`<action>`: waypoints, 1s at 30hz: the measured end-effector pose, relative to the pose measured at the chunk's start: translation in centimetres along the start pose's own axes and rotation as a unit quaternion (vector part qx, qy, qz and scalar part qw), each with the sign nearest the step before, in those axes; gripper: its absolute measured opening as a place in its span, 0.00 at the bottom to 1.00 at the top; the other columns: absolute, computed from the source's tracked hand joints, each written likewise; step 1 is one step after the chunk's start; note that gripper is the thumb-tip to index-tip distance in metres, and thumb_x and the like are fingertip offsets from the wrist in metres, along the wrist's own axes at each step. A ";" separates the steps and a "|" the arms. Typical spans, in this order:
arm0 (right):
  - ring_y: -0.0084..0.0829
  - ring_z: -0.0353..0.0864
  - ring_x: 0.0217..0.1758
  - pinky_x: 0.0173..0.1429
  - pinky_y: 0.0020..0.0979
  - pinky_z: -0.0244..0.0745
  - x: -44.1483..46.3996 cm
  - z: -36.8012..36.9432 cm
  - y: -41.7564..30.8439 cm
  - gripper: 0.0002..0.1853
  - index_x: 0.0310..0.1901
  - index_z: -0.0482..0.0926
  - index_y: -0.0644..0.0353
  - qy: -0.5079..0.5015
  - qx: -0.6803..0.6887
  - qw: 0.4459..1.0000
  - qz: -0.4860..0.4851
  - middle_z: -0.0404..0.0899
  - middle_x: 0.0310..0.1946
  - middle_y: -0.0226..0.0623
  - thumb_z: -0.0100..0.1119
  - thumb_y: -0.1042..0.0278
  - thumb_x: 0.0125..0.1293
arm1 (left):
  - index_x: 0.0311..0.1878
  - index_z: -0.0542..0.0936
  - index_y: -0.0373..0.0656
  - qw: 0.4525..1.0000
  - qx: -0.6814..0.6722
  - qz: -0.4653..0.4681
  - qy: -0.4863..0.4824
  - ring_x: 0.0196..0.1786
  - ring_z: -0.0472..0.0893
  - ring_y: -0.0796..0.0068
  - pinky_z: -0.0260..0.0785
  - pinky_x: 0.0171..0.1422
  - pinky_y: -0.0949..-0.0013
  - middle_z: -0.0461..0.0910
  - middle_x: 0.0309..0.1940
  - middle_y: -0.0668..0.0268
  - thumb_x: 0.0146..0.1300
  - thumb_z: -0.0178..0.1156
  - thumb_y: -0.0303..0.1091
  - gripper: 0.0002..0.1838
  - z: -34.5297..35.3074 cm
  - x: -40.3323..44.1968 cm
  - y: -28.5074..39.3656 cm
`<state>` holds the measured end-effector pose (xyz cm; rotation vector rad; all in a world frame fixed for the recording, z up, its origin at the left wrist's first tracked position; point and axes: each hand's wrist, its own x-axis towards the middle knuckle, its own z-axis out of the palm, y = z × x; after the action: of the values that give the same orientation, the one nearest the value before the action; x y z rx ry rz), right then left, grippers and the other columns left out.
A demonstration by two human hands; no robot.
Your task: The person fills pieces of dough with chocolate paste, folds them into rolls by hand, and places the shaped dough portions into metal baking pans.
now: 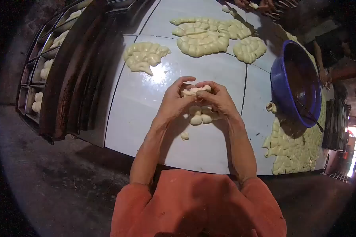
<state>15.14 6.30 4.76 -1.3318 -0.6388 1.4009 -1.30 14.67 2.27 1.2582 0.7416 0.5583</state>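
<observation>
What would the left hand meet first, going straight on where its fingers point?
Beyond the dough piece it holds, probably the right hand, whose fingers face it; depth is unclear.

there's a hot white glare on the table [201, 152], shadows lying beside the forearms [148, 148], and both hands [174, 96] fairly crisp. far right, a bright opening [354, 152] burns out against dim surroundings, while the wide lens bends the edges into black corners!
</observation>
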 end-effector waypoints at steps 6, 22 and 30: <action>0.21 0.81 0.37 0.40 0.25 0.81 0.8 -0.8 0.7 0.11 0.45 0.79 0.63 -0.005 -0.016 1.000 -0.022 0.81 0.36 0.33 0.67 0.70 0.65 | 0.80 0.55 0.46 0.987 0.123 0.094 0.033 0.59 0.81 0.58 0.78 0.59 0.60 0.65 0.73 0.50 0.51 0.75 0.28 0.54 0.0 -0.7 -1.0; 0.40 0.87 0.39 0.47 0.34 0.80 1.7 0.8 1.8 0.11 0.48 0.83 0.62 0.123 -0.350 0.908 -0.194 0.86 0.37 0.47 0.63 0.68 0.67 | 0.53 0.83 0.40 0.858 0.467 0.205 0.058 0.41 0.84 0.53 0.77 0.46 0.55 0.85 0.38 0.55 0.61 0.65 0.29 0.16 0.4 1.6 -0.4; 0.22 0.79 0.32 0.37 0.25 0.74 1.1 -0.8 2.1 0.08 0.39 0.81 0.63 0.097 0.072 0.992 -0.020 0.80 0.31 0.32 0.67 0.75 0.58 | 0.60 0.78 0.44 0.761 0.592 0.257 0.069 0.70 0.73 0.53 0.55 0.73 0.33 0.80 0.62 0.59 0.61 0.60 0.30 0.22 1.2 3.4 -5.4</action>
<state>15.38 6.48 2.30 -1.3132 -0.4248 1.2430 1.71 15.16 -3.49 2.6931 0.8963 0.6307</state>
